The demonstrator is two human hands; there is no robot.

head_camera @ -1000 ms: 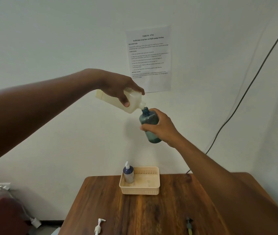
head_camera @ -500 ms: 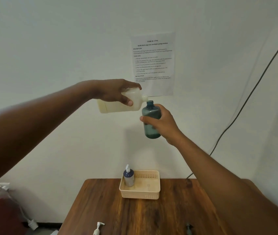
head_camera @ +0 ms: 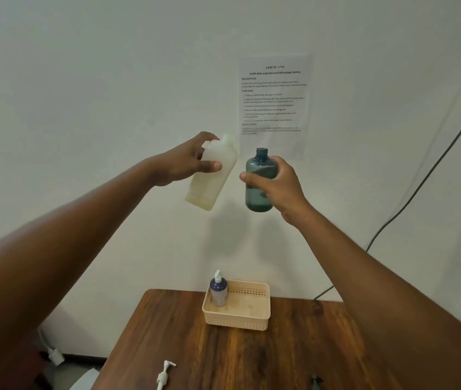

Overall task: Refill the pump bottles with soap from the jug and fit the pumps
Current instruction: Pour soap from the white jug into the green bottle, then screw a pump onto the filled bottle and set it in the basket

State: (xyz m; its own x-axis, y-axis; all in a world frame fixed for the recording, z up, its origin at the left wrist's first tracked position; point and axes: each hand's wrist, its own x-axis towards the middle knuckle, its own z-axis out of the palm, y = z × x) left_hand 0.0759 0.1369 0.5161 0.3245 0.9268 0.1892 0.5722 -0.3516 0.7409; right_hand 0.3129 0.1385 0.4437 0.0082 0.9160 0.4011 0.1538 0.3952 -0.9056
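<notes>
My left hand (head_camera: 188, 161) grips a milky white soap jug (head_camera: 212, 181), held nearly upright with its spout at the top, high above the table. My right hand (head_camera: 277, 182) holds a teal pump bottle (head_camera: 260, 175) upright beside it; its neck is open with no pump. The jug and the bottle are apart. A dark blue bottle (head_camera: 218, 289) with a white pump fitted stands in the left corner of a beige basket (head_camera: 251, 322). A loose white pump (head_camera: 164, 374) lies on the table's near left.
The wooden table (head_camera: 251, 353) stands against a white wall with a printed task sheet (head_camera: 274, 99). A dark cable (head_camera: 420, 181) runs down the wall at right. A small dark object (head_camera: 316, 381) lies at the near right of the table. A white plug (head_camera: 54, 354) hangs at the lower left.
The jug has swung from tipped against the teal bottle's neck back to nearly upright and moved left, away from it. The teal bottle has stayed upright and come down a little.
</notes>
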